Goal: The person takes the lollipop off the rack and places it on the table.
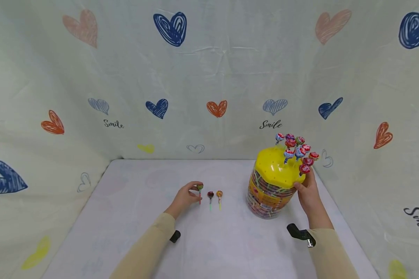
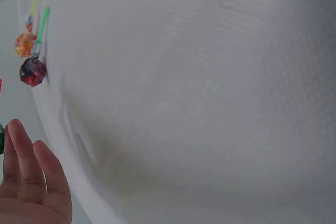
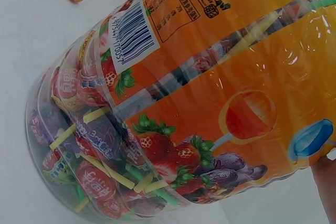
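Note:
Between thumb and fingers, my left hand [image 1: 187, 197] pinches a lollipop [image 1: 200, 187] with a green wrapper and a red stick. In the left wrist view only a sliver of it shows at the left edge, beside the fingers [image 2: 31, 169]. Just right of that hand lie a dark red lollipop [image 1: 210, 194] on a green stick and an orange lollipop [image 1: 219, 193] on a yellow stick. My right hand [image 1: 310, 197] grips the side of a big clear jar [image 1: 265, 190] near its yellow lid [image 1: 270, 168]; its far fingers are hidden. Several lollipops [image 1: 289, 154] stick up from the lid.
More wrapped lollipops [image 3: 100, 135] fill the jar behind its orange label [image 3: 194, 103]. The jar stands toward the right side of a white-covered table [image 1: 139, 182]. A pale curtain [image 1: 209, 69] printed with hearts hangs behind and at both sides.

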The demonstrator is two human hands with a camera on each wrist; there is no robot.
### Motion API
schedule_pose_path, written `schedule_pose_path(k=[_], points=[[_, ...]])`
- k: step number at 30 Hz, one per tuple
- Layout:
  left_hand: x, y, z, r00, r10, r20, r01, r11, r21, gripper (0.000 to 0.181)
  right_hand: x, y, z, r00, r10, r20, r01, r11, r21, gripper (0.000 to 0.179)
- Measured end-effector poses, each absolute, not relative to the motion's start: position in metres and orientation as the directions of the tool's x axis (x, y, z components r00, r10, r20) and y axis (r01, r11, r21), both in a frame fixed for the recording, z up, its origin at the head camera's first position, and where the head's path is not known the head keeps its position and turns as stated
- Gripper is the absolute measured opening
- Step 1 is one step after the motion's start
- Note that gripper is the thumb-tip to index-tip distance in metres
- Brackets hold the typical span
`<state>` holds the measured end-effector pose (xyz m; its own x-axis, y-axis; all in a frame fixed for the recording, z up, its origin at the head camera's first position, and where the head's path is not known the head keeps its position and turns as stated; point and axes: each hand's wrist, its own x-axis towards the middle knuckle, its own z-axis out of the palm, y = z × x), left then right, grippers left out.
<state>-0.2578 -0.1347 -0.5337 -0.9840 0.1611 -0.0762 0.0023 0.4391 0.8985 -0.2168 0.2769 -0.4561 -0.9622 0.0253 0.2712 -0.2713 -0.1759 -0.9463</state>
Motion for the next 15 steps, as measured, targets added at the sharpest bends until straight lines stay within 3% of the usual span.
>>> schedule_pose_path(k=[15], points=[[-0.255,-0.136,-0.554,-0.969,0.241,-0.050,0.098,0.562,0.822,0.053,-0.216,0.277,-0.457,-0.962,0.025,0.271,-0.271,-0.171,-0.947,0.067]])
